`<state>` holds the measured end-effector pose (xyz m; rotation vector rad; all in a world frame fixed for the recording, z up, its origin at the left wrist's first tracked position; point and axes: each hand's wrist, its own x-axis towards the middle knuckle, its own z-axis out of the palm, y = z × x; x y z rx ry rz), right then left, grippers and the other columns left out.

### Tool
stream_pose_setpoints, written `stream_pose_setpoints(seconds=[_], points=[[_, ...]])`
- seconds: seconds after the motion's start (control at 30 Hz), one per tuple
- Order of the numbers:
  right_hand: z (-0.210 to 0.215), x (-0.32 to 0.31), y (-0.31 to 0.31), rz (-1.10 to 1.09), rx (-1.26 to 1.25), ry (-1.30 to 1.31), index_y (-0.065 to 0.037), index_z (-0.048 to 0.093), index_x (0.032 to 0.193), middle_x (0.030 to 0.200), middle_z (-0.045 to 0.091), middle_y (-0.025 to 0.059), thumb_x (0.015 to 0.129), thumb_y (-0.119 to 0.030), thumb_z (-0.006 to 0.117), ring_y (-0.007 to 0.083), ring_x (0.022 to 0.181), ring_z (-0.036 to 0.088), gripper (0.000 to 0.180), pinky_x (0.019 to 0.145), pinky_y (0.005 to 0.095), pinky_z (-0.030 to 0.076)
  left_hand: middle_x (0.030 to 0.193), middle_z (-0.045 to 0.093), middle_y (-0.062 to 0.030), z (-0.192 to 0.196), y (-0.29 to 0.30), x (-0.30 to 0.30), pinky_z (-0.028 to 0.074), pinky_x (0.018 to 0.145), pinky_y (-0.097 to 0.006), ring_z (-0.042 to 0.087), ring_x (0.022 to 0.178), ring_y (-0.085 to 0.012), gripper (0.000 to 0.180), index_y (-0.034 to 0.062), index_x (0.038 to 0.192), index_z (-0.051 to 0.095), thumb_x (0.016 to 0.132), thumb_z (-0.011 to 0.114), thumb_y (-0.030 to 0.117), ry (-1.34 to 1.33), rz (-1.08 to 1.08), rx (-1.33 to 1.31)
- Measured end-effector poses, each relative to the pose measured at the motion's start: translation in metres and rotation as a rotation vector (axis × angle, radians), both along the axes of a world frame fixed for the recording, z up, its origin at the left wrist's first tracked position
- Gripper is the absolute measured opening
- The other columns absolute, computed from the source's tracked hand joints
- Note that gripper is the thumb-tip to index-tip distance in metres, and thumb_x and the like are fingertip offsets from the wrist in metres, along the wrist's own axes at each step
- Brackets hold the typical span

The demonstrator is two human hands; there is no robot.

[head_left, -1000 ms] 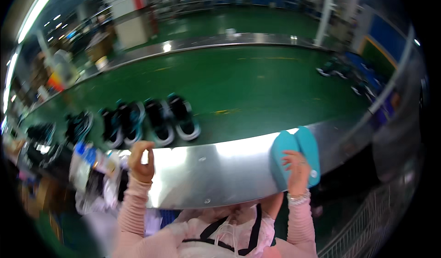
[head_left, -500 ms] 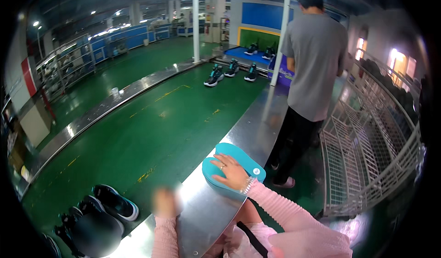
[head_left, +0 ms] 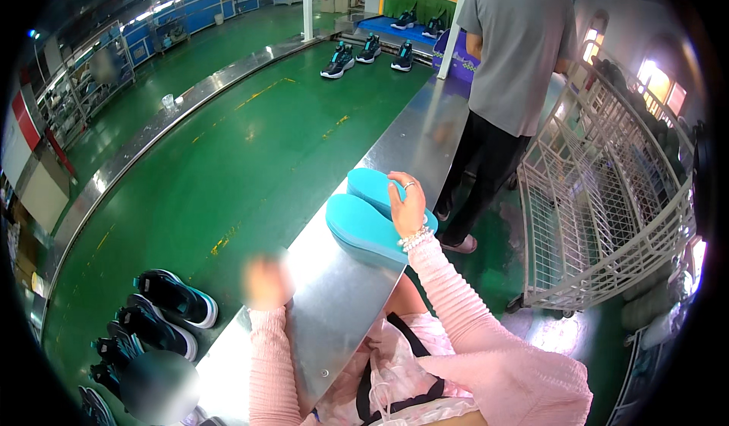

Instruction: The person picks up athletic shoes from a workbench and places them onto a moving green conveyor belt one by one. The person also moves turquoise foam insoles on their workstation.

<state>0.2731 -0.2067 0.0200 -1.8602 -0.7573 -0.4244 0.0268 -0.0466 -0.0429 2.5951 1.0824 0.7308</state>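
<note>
Two teal insole piles (head_left: 364, 225) lie side by side on the metal edge of the green conveyor, in front of me. My right hand (head_left: 410, 202) is at the right-hand pile, its fingers curled over the top insole near the middle. The left-hand pile looks several insoles thick. My left hand (head_left: 267, 282) rests over the conveyor's metal edge, left of the piles; its fingers are smeared and cannot be made out. Black and teal sneakers (head_left: 171, 301) stand in a row on the green belt at the lower left, nearest to my left hand.
Further along the green conveyor (head_left: 250, 153) stand three more sneakers (head_left: 338, 61), with others on a blue surface before a machine opening. A person in a grey shirt (head_left: 516, 54) stands right of the conveyor. A wire cart (head_left: 585, 221) is at the right.
My right hand has gone from lying spread across both piles to curling its fingers over the right-hand one. The view has tilted downward. The near sneakers show more fully.
</note>
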Motion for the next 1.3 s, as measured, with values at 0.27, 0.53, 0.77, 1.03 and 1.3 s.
stream_pose_setpoints(seconds=[0.27,0.53,0.77,1.03,1.3], points=[[-0.037,0.006,0.026,-0.038,-0.369,-0.235,-0.007,0.061,0.092,0.099,0.059,0.0142,0.063,-0.022,0.069,0.0297,0.095,0.053,0.033,0.084,0.0404,0.039,0.100,0.056,-0.0142,0.005,0.007,-0.015,0.040,0.084,-0.040,0.050,0.097,-0.0300,0.014,0.0073,0.080,0.061,0.070,0.056,0.015,-0.155,0.090,-0.212],[-0.064,0.034,-0.002,0.151,-0.417,-0.090,0.004,0.052,0.105,0.106,0.054,0.0190,0.078,-0.013,0.057,0.0308,0.100,0.050,0.032,0.090,0.0362,0.036,0.100,0.052,-0.0152,-0.029,0.006,-0.018,0.037,0.078,-0.045,0.047,0.094,-0.0318,0.023,0.0060,0.086,0.057,0.073,0.057,0.025,-0.218,0.053,-0.056],[-0.092,0.069,0.010,0.208,-0.515,-0.059,0.003,0.048,0.111,0.112,0.051,0.0184,0.085,-0.021,0.050,0.0299,0.104,0.047,0.035,0.090,0.0348,0.034,0.110,0.047,-0.0178,-0.023,-0.003,-0.027,0.032,0.090,-0.043,0.041,0.109,-0.0329,0.034,0.0001,0.101,0.053,0.083,0.046,0.028,-0.004,0.144,-0.100],[-0.088,0.069,0.009,0.200,-0.561,-0.052,0.003,0.046,0.113,0.114,0.049,0.0183,0.086,-0.020,0.048,0.0296,0.106,0.046,0.036,0.092,0.0337,0.032,0.109,0.048,-0.0169,-0.025,0.001,-0.022,0.032,0.089,-0.044,0.041,0.108,-0.0322,0.031,0.0029,0.099,0.054,0.082,0.046,0.028,-0.022,0.140,-0.100],[-0.094,0.080,0.007,0.214,-0.541,-0.067,0.003,0.047,0.111,0.111,0.050,0.0181,0.087,-0.019,0.048,0.0296,0.104,0.047,0.033,0.090,0.0337,0.033,0.107,0.048,-0.0171,-0.024,0.000,-0.022,0.032,0.089,-0.044,0.041,0.107,-0.0324,0.030,0.0031,0.098,0.055,0.081,0.047,0.026,-0.048,0.136,-0.087]])
